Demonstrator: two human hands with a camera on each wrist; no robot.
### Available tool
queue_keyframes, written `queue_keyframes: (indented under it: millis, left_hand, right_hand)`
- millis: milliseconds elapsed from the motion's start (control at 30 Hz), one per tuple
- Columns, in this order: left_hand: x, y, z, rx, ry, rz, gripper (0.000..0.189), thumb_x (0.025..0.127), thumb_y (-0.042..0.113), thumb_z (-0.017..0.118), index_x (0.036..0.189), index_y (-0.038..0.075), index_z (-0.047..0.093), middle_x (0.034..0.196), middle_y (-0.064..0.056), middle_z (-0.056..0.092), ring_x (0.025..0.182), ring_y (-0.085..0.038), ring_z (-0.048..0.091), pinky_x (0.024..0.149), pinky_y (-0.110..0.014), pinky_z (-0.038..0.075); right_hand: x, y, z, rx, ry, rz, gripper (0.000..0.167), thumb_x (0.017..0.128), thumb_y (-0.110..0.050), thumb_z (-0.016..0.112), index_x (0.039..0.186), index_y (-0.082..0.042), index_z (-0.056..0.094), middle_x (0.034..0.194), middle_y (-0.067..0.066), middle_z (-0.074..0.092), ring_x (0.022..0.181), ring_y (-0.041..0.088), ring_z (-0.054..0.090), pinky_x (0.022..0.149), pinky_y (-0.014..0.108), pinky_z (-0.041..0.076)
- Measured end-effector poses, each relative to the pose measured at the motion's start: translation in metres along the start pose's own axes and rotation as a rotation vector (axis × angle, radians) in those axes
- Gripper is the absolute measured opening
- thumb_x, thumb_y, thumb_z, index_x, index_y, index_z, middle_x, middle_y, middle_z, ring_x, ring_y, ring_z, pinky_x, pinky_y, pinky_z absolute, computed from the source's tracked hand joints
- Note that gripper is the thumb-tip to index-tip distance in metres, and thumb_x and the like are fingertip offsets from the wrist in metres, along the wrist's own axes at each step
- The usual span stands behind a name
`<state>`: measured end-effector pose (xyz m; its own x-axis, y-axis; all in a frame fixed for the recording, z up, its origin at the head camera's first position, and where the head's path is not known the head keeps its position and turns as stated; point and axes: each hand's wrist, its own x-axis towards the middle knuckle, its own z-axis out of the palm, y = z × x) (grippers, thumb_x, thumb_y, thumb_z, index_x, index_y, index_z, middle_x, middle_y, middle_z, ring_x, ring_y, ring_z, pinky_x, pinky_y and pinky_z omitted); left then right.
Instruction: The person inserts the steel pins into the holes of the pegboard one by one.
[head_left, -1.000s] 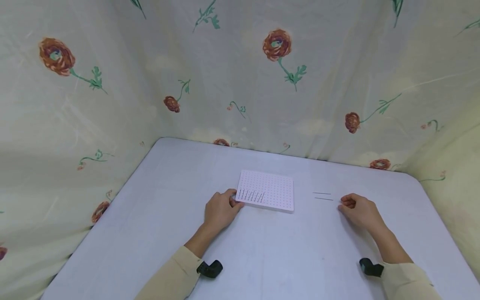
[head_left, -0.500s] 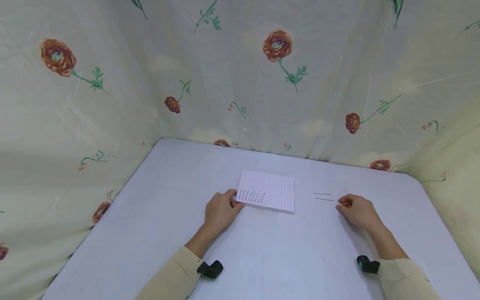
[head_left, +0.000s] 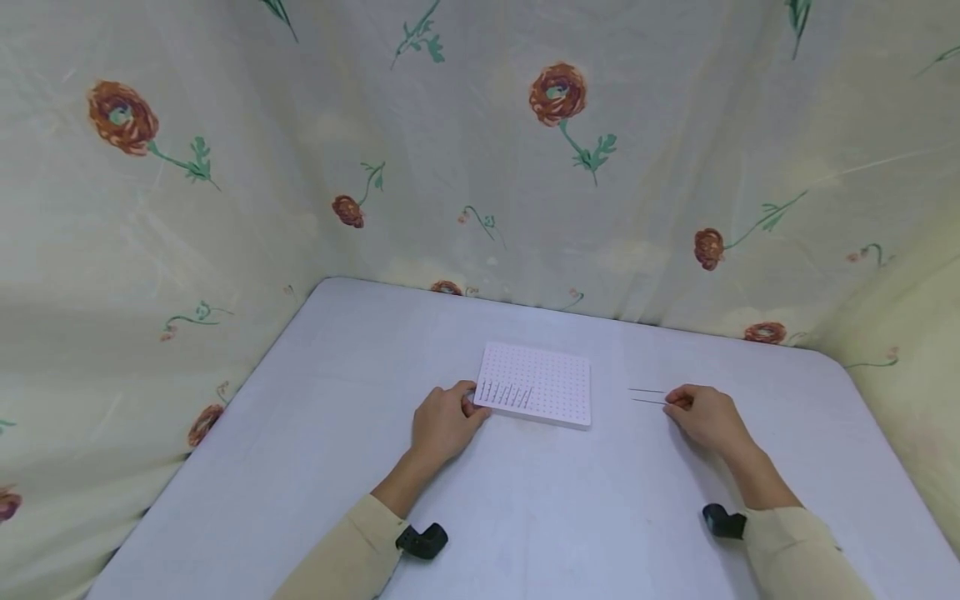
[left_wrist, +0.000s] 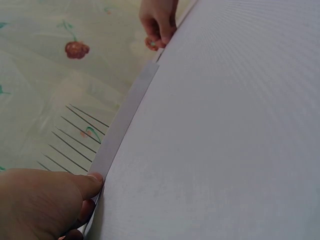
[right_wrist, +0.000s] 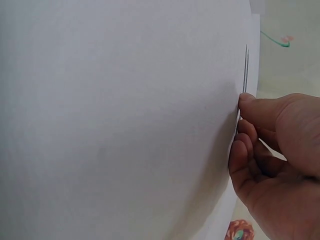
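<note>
My left hand [head_left: 442,423] holds the front left corner of a white pegboard [head_left: 558,387], its thumb along the near edge. Several thin dark pins [left_wrist: 75,142] stand in holes at the board's front left, slightly tilted in the left wrist view. To the right of the board lie two more pins, a farther pin [head_left: 645,390] and a nearer pin [head_left: 647,401], roughly parallel. My right hand [head_left: 708,421] has its thumb and curled fingers at the right end of the nearer pin. The fingertips [right_wrist: 245,99] hide that end, so a firm pinch cannot be confirmed.
A white table [head_left: 570,508] carries everything, with rounded far corners. Flower-patterned cloth [head_left: 465,150] hangs behind it and at both sides. A black wrist mount [head_left: 422,542] sits on the left sleeve and another black mount [head_left: 725,522] on the right.
My right hand has moved left, from beside the pins to the nearer pin's right end. My left hand and the board have stayed in place.
</note>
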<state>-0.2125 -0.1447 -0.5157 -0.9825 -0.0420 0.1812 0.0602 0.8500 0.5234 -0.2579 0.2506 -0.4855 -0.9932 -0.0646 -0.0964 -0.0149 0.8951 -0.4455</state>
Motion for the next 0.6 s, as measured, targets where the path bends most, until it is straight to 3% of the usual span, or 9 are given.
queue_keyframes:
  millis: [233, 600]
  left_hand:
    - [-0.001, 0.000, 0.001, 0.001, 0.003, 0.009, 0.045, 0.088, 0.034, 0.081, 0.125, 0.011, 0.071, 0.066, 0.008, 0.056, 0.065, -0.010, 0.046, 0.055, -0.024, 0.034]
    - [0.000, 0.001, 0.000, 0.003, 0.004, -0.004, 0.046, 0.088, 0.035, 0.080, 0.126, 0.011, 0.071, 0.066, 0.008, 0.055, 0.066, -0.011, 0.046, 0.055, -0.024, 0.034]
  right_hand:
    - [0.004, -0.001, 0.003, -0.035, -0.021, -0.021, 0.019, 0.098, -0.014, 0.065, 0.104, 0.003, 0.070, 0.089, 0.014, 0.068, 0.081, 0.026, 0.056, 0.072, 0.038, 0.046]
    - [0.006, -0.011, 0.000, -0.169, -0.067, -0.096, 0.018, 0.095, -0.011, 0.056, 0.093, 0.004, 0.065, 0.081, 0.013, 0.064, 0.075, 0.025, 0.054, 0.073, 0.044, 0.050]
